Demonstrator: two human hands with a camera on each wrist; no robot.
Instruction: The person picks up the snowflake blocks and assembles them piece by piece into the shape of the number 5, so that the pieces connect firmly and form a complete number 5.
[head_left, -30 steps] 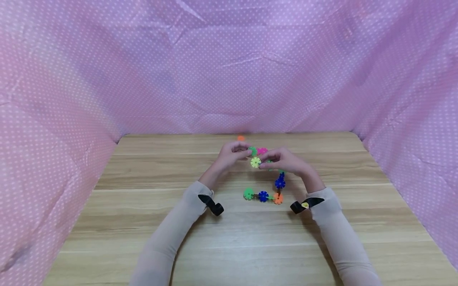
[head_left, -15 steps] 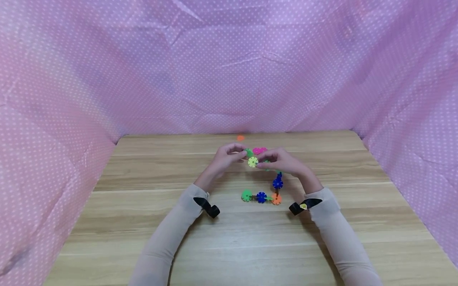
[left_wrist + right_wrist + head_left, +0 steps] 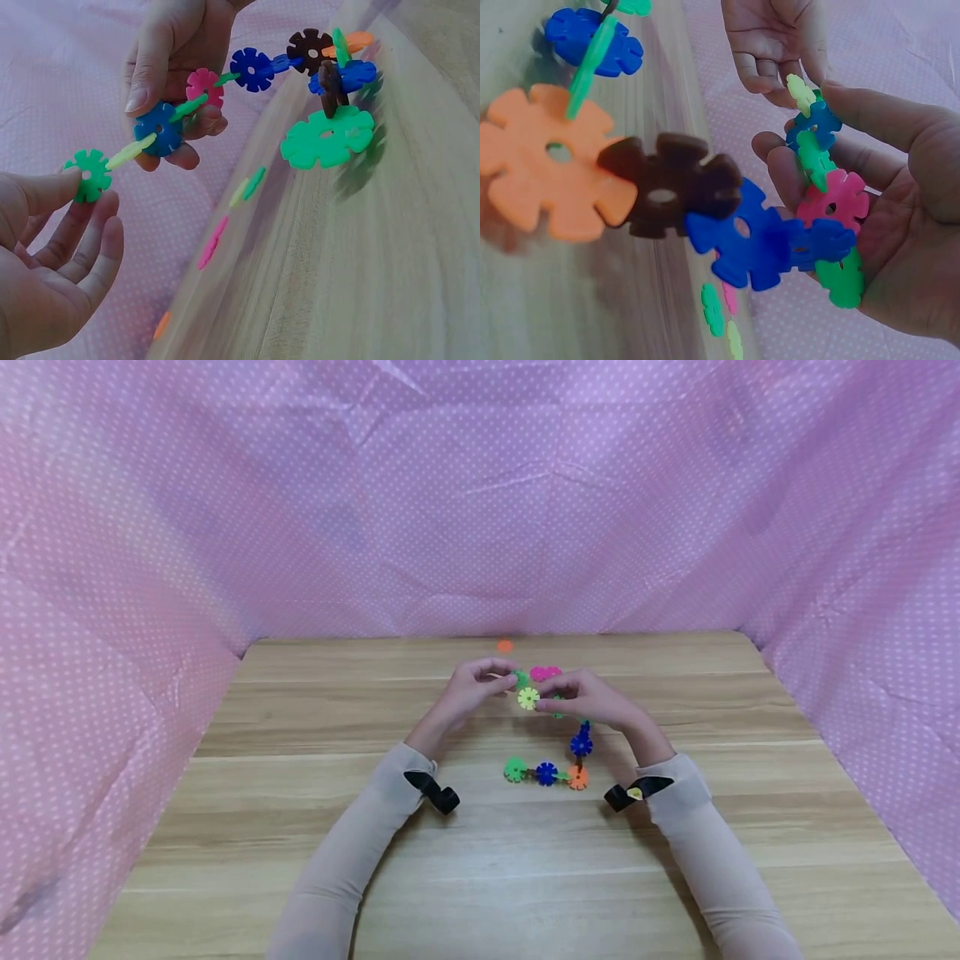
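Observation:
A chain of slotted plastic flower discs bends between my hands and the table. In the head view, my left hand (image 3: 468,695) pinches a green flower disc (image 3: 91,176) between thumb and fingers. That disc meets the edge of the chain's yellow end disc (image 3: 528,698); how deep the slots sit is unclear. My right hand (image 3: 600,702) pinches a blue disc (image 3: 159,129) just behind the yellow one. Near its palm hang a pink disc (image 3: 834,202) and further links. The chain runs on through a brown disc (image 3: 667,184) and an orange disc (image 3: 577,777) to a green end disc (image 3: 515,769).
Beyond the hands lie loose discs: pink ones (image 3: 545,673), an orange one (image 3: 506,646), and a yellow disc (image 3: 238,193) beside a green disc (image 3: 255,182). The wooden table (image 3: 480,877) ends at a pink dotted cloth (image 3: 480,527) behind.
Both hands and the chain have shifted slightly left in the head view. The green disc in my left hand has come down closer to the yellow disc; the last half second shows little motion.

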